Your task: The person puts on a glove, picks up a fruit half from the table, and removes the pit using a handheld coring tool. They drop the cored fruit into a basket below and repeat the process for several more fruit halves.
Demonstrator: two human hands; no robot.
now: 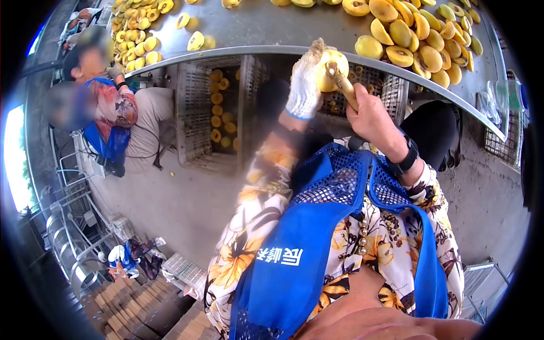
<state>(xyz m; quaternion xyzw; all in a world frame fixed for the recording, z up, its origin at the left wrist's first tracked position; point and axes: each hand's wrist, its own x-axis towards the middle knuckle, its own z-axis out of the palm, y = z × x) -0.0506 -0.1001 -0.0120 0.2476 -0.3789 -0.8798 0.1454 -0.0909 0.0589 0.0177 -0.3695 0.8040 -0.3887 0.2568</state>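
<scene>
My left hand [302, 93], in a white knitted glove, grips a yellow peach half [327, 79] just off the table's near edge, cut face toward me. Closed around a wooden-handled pitting tool [347, 93], my bare right hand [371, 116] presses the tool's end against the middle of that cut face. The tip itself is hard to make out. Many peach halves [399, 34] are heaped on the metal table [255, 31] beyond my right hand, some cut side up. Two halves [196, 41] lie apart on the tabletop to the left.
Below the table edge, a plastic crate [188, 122] holds several peach pieces; another crate [395, 93] stands under my hands. At left a co-worker [113, 110] sits by a second pile of peaches [136, 34]. Clear plastic [498, 102] hangs at the table's right corner.
</scene>
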